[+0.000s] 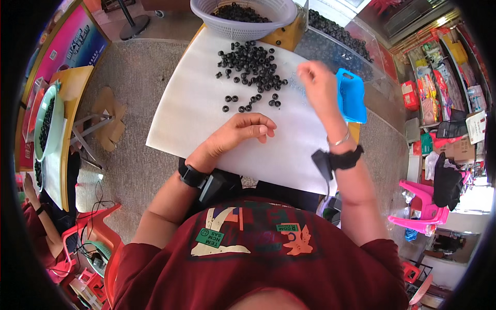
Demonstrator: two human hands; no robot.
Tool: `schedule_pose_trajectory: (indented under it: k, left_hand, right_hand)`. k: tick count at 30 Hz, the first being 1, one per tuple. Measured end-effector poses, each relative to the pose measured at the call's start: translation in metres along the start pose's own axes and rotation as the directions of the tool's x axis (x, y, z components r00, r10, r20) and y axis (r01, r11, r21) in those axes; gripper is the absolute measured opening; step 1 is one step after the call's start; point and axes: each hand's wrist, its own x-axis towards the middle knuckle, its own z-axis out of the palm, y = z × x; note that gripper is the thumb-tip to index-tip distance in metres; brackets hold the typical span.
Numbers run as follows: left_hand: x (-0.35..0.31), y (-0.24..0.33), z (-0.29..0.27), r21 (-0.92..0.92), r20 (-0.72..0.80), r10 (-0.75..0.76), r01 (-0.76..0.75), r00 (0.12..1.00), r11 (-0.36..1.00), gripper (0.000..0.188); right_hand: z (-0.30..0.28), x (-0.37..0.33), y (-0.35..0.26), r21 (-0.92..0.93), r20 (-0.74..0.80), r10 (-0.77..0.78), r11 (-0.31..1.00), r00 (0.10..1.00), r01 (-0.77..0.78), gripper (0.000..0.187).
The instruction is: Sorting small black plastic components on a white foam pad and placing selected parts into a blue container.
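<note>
Small black ring-like pieces with a hole (253, 64) lie in a loose heap on the white tabletop (191, 103), with several strays nearer me. My left hand (240, 133) hovers just on my side of these strays. Its fingers are curled in toward the thumb, and whatever they may hold is hidden. Farther off at the right, my right hand (318, 85) is held over the table edge beside a blue plastic basket (352, 98). Its fingers are bent together and a little blurred, so I cannot make out anything between them.
A pale lavender colander (243, 31) with more black pieces stands at the far edge. A clear bin (330, 51) of black pieces is at the far right. On the left, a person's arm (44, 217) is near another table with a green basin (49, 121).
</note>
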Motion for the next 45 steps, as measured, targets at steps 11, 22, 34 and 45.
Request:
schedule_pose_trajectory:
  k: [11,22,34,45]
  left_hand:
    - [0.006,-0.005,-0.002,0.018,-0.086,0.014,-0.013,0.996,1.0,0.02]
    - [0.011,-0.011,0.0,-0.212,-0.241,-0.001,-0.052,0.97,0.976,0.02]
    - [0.01,-0.013,-0.008,-0.358,-0.195,0.019,-0.089,0.981,0.93,0.023]
    - [0.009,-0.013,-0.005,-0.267,-0.218,-0.03,-0.03,0.975,0.963,0.023]
  right_hand:
    - [0.043,-0.072,0.005,0.021,0.13,0.083,0.996,0.988,-0.086,0.019]
    - [0.021,-0.091,-0.054,0.407,0.117,0.168,0.891,0.979,-0.202,0.019]
    - [0.031,-0.094,-0.067,0.409,0.078,0.134,0.899,0.988,-0.154,0.022]
    - [0.03,-0.095,-0.055,0.37,0.062,0.072,0.925,0.995,-0.09,0.009]
